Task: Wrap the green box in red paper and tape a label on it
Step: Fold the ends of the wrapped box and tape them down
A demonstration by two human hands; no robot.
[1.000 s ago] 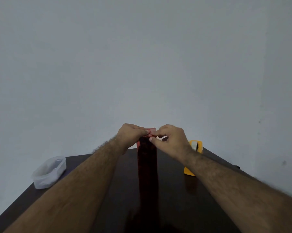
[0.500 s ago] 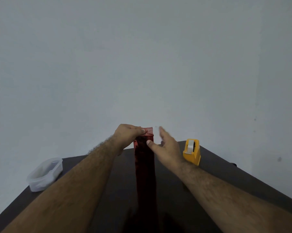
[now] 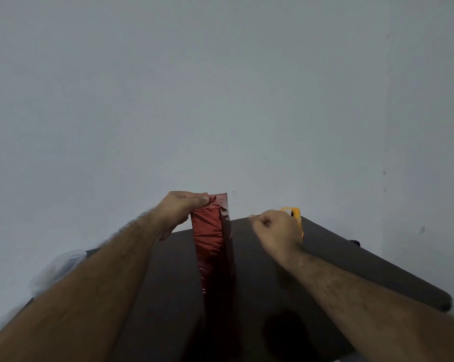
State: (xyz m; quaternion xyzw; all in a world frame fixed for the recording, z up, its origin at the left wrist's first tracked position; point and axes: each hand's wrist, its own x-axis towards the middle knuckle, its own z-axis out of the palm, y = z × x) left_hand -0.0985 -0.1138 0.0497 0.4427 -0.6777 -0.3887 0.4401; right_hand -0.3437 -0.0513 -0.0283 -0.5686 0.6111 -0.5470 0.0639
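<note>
Red-wrapped box [image 3: 212, 239] upright, top pinched by left hand [image 3: 182, 208]; right hand [image 3: 278, 230] apart, fisted.

The red paper [image 3: 211, 239] around the tall box is a shiny, foil-like wrap, creased and crinkled, with the sharpest wrinkles just under the left hand's fingers [image 3: 199, 199] at the folded top end. It catches light on its left face and goes dark lower down. The table [image 3: 351, 270] is a dark, smooth surface with a dull sheen. Just beyond the right hand's knuckles [image 3: 275, 223], the tape dispenser [image 3: 295, 214] looks like smooth yellow plastic. The container [image 3: 61, 265] beside the left forearm is translucent, whitish plastic, blurred.
</note>
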